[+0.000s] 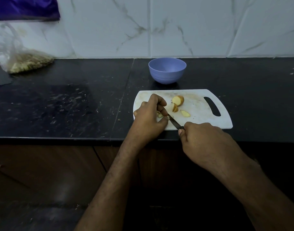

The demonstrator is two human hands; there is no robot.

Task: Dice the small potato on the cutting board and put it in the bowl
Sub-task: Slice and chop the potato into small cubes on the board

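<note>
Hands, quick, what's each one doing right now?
Left hand: fingers curled, holding a potato piece on the cutting board.
Right hand: gripping the knife.

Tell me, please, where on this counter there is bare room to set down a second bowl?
The black counter lies bare between the plastic bag and the cutting board, and again right of the board's handle. The board is crowded: left hand, right hand with the knife, potato pieces. The blue bowl sits behind.

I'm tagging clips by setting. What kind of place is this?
Most likely a home kitchen: a dark stone counter against a marble-look tiled wall, with a cutting board, potato pieces and a bowl.
</note>
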